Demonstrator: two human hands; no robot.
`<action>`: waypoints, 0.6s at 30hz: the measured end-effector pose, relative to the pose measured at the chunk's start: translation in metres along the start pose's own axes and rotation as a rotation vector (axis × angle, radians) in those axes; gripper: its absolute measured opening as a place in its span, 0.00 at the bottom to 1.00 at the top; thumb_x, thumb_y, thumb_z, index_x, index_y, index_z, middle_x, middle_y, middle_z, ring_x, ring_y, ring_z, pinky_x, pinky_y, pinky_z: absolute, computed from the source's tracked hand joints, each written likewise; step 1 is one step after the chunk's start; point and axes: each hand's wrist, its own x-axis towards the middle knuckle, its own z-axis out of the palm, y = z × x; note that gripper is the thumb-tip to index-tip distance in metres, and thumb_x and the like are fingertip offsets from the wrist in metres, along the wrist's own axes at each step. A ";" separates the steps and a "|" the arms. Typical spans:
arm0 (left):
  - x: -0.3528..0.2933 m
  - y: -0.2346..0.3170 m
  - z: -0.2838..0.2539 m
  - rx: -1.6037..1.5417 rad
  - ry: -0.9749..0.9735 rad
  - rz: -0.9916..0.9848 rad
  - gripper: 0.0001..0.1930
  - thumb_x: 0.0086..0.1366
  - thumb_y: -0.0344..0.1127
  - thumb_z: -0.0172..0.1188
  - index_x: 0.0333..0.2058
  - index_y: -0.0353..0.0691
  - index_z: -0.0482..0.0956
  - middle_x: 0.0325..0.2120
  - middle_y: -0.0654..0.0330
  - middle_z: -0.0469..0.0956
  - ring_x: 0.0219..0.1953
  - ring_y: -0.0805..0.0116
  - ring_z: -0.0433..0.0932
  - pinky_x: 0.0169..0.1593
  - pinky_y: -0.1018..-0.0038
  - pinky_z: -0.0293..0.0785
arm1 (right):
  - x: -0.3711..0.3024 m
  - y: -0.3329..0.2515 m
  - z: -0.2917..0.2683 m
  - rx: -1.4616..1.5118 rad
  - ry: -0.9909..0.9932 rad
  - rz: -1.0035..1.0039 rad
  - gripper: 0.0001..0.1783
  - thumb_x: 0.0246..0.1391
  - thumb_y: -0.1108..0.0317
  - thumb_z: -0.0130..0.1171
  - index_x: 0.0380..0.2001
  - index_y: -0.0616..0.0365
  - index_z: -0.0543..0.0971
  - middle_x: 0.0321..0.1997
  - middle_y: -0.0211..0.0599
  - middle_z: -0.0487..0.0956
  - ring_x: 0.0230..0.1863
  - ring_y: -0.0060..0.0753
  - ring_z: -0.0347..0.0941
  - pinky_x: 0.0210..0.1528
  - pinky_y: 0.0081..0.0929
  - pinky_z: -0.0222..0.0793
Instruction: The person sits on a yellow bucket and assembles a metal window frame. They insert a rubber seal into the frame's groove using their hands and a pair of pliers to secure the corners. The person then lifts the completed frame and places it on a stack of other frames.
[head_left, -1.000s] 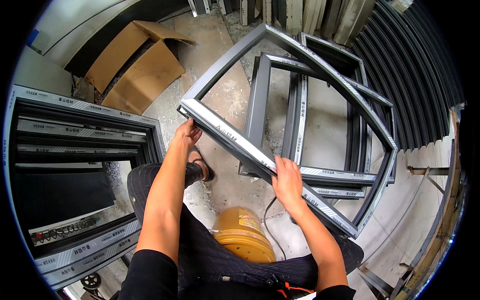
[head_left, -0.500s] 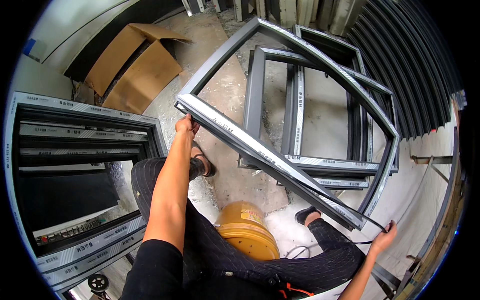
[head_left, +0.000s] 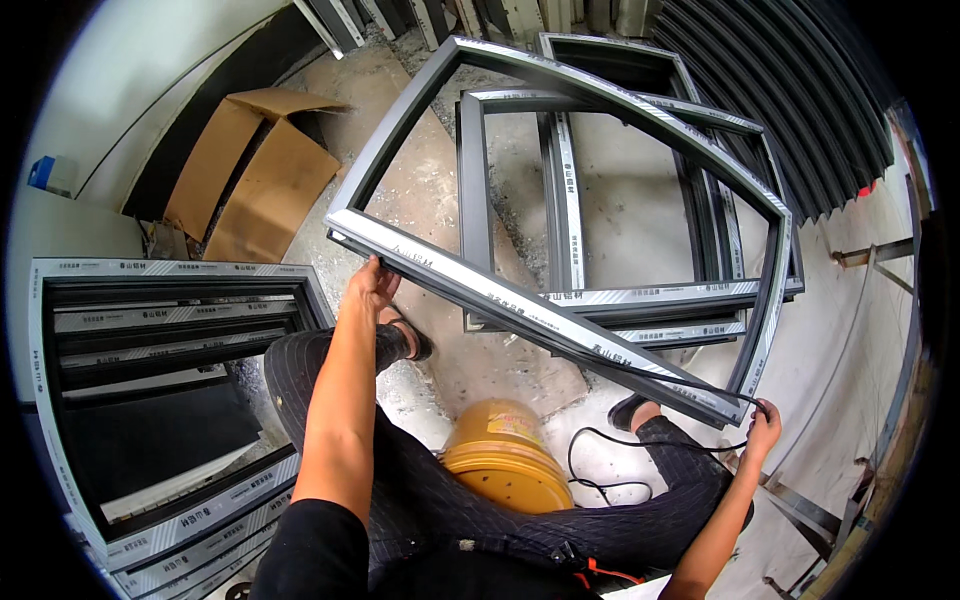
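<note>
A grey aluminium window frame (head_left: 520, 308) with printed protective film lies tilted in front of me, on top of other frames. At its near left corner my left hand (head_left: 374, 284) is closed on the lower edge, its fingertips partly hidden beneath the rail. A thin black rubber strip (head_left: 665, 378) runs along the near rail towards the right corner. Just beyond that corner my right hand (head_left: 764, 430) pinches the strip between thumb and fingers. The strip's loose length (head_left: 572, 450) loops down past my right leg to the floor.
More frames (head_left: 565, 200) lie under the tilted one. Another stack of frames (head_left: 180, 268) stands at my left. An upturned yellow bucket (head_left: 495, 430) is between my legs. A cardboard box (head_left: 270, 185) lies at the far left; dark profiles (head_left: 780, 100) lean at the far right.
My right hand has moved up and closer to the frame's right corner with the strip. The view has shifted slightly, and more of the strip's loose loop shows. My left hand keeps its place on the frame.
</note>
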 end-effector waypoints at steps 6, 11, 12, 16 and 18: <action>-0.011 -0.002 0.005 0.015 -0.017 -0.046 0.10 0.65 0.42 0.50 0.39 0.45 0.72 0.34 0.64 0.75 0.37 0.68 0.74 0.49 0.66 0.70 | 0.009 0.014 0.005 -0.008 0.009 -0.082 0.07 0.51 0.74 0.52 0.33 0.61 0.77 0.19 0.23 0.70 0.17 0.11 0.57 0.18 0.13 0.50; -0.007 -0.013 -0.005 0.062 -0.089 -0.048 0.09 0.65 0.42 0.50 0.37 0.45 0.72 0.33 0.64 0.75 0.37 0.68 0.73 0.47 0.68 0.71 | 0.011 0.012 0.008 -0.030 0.007 -0.093 0.06 0.51 0.74 0.53 0.33 0.61 0.77 0.19 0.22 0.69 0.18 0.12 0.57 0.19 0.13 0.50; -0.003 -0.013 -0.003 0.062 -0.070 -0.046 0.09 0.65 0.42 0.50 0.37 0.45 0.72 0.33 0.64 0.75 0.37 0.69 0.73 0.47 0.68 0.71 | 0.006 0.004 0.011 -0.019 0.006 -0.111 0.06 0.51 0.74 0.53 0.32 0.61 0.77 0.20 0.22 0.69 0.18 0.11 0.57 0.19 0.13 0.50; -0.054 -0.037 0.030 0.051 -0.191 -0.122 0.09 0.64 0.40 0.52 0.38 0.42 0.72 0.30 0.64 0.73 0.32 0.68 0.71 0.43 0.68 0.73 | 0.004 0.007 0.002 -0.041 0.049 -0.097 0.06 0.51 0.75 0.53 0.32 0.64 0.77 0.21 0.23 0.70 0.22 0.13 0.59 0.23 0.14 0.53; -0.050 -0.037 0.025 0.082 -0.099 -0.063 0.09 0.64 0.39 0.53 0.39 0.42 0.71 0.30 0.63 0.73 0.33 0.66 0.72 0.44 0.67 0.72 | 0.005 0.006 0.005 -0.042 0.031 -0.133 0.06 0.51 0.75 0.53 0.32 0.65 0.77 0.21 0.24 0.70 0.22 0.14 0.60 0.24 0.14 0.54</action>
